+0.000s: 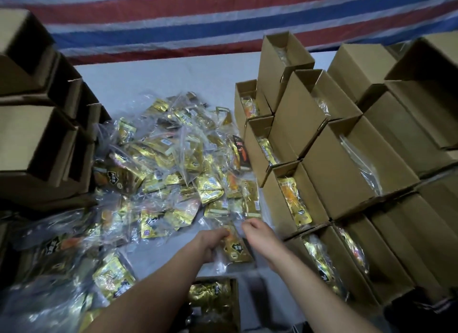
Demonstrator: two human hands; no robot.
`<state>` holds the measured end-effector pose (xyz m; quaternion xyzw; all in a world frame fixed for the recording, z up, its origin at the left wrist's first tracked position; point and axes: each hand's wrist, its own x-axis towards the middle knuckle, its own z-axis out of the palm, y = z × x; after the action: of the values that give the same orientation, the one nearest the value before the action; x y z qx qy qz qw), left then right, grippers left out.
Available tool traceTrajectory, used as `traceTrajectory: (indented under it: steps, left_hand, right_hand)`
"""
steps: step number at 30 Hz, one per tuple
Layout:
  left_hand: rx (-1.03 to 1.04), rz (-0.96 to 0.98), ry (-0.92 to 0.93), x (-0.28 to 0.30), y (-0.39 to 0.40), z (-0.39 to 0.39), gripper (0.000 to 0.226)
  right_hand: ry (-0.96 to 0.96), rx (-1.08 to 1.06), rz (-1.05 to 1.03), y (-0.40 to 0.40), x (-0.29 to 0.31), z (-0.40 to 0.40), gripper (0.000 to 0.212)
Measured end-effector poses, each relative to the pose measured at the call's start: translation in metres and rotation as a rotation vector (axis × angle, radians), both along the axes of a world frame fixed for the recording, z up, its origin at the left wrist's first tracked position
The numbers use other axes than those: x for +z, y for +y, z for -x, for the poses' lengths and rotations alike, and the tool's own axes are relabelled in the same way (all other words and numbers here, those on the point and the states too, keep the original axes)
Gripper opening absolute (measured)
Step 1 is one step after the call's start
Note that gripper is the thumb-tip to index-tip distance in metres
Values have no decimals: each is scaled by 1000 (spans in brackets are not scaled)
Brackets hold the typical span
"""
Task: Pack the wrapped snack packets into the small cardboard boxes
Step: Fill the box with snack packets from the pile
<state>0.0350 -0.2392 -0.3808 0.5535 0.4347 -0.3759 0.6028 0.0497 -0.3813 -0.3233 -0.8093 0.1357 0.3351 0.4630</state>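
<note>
Hands at the near edge of a packet heap, head view. The left hand (210,243) and the right hand (257,232) sit close together over one gold snack packet (238,252) in a clear wrapper; the left hand's fingers curl round the packet's left edge, while the right hand's fingers are curled at the wrapper's upper right corner, apparently pinching the film, though motion blur leaves that contact uncertain. The held packet lies just in front of the heap of wrapped packets (173,164), which spreads across the middle of the white desk (153,80). Directly below the hands, at the bottom edge of the frame, an open small box (236,305) holds gold packets. To the right, rows of open cardboard boxes (292,208) stand stacked in tiers, several showing a packet standing on edge inside. To the left, a stack of cardboard boxes (37,139) lies with openings turned sideways. A red, white and blue striped tarpaulin (198,18) hangs behind the desk.
</note>
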Motion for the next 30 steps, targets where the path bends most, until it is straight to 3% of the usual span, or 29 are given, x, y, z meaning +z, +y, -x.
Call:
traceTrajectory:
  steps: [2,6,9,11,14,16,18,21,25,30]
  left_hand:
    - [107,46,-62,22,5,6,9]
    - [135,-129,-327,73,26,32,3]
    - [75,-290,-599,121,45,48,12]
    - [83,-370,-712,152,58,54,18]
    - [95,-309,-822,184,80,62,20]
    - [75,-243,-833,195,92,69,32]
    - [107,-209,-857,198,97,75,35]
    - [119,-269,-914,193,100,81,31]
    - [124,-300,-921,165,121,102,22]
    - [-394,-472,-596,79,137,152,44]
  right_hand:
    - [-34,23,34,7,12,-9,20]
    - [81,160,46,35,51,-17,61]
    - [136,307,-96,66,79,-7,60]
    - [100,254,-245,85,92,0,65]
    - [65,200,-488,100,111,3,59]
    - [91,242,-628,103,122,2,43]
    - [113,220,-728,105,126,4,42]
    - [10,185,-710,109,122,11,58]
    - [40,153,-710,96,120,11,45]
    - [160,539,-740,65,120,12,74]
